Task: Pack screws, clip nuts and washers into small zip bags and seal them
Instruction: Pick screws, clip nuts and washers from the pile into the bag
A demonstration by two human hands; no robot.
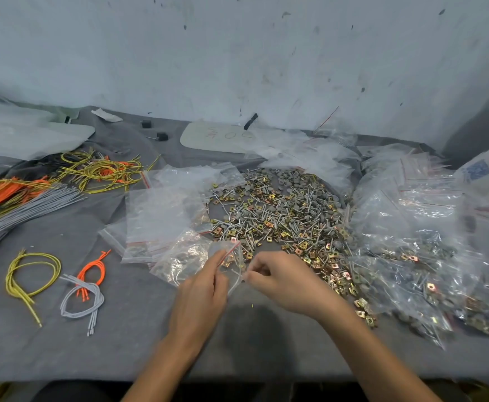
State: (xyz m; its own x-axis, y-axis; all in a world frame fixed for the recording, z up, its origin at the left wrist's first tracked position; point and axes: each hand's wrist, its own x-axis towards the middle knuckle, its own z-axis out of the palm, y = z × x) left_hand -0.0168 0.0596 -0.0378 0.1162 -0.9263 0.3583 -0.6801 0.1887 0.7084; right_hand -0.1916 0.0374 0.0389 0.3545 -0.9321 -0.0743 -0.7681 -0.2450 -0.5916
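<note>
**A:** Hands first. What are they doing?

**B:** Left hand [204, 288] is pinching the mouth of a small zip bag [185, 259], fingers clamped on its red-striped edge. Right hand [281, 278] is pressing its fingertips together at the opening. I can't tell whether they're gripping anything.

**A:** And the parts?

**B:** The pile of screws, clip nuts and washers [281, 216] is lying just beyond the bag, touching it. Empty bags [162, 216] are sitting left of the pile, and filled bags [411, 256] are lying to its right.

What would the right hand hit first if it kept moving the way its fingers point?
Probably the small zip bag the left hand holds, just left of the right hand; depth is unclear.
</note>
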